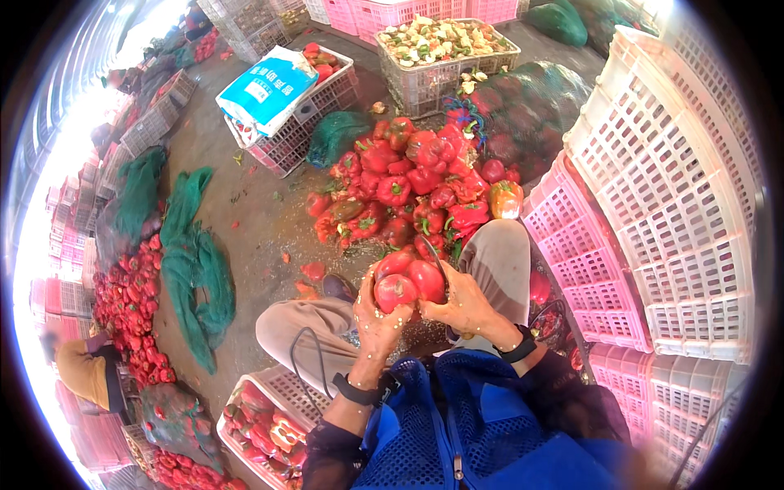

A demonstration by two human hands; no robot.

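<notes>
Two bare hands hold what looks to be one red pepper [398, 291], smooth and shiny, with three round lobes; it is in front of the body, above the gap between the knees. The left hand [376, 327] and the right hand [463, 304] have their fingers half open, curved around its two sides; the farther fingertips are hidden. One thin, dark, curved strip [441, 265] rises beside the right hand; its kind I cannot tell. Beyond lies one heap of red peppers [394, 190], too many for counting, some wrinkled. Behind it stand one plastic crate [433, 91] of pale pieces and one crate [314, 133] bearing a blue-and-white bag [269, 86]. One crate [287, 390] with cut peppers is at lower left. Soft green netting [189, 273] lies on the floor, and tall latticed white crates [661, 192] block the right side.
</notes>
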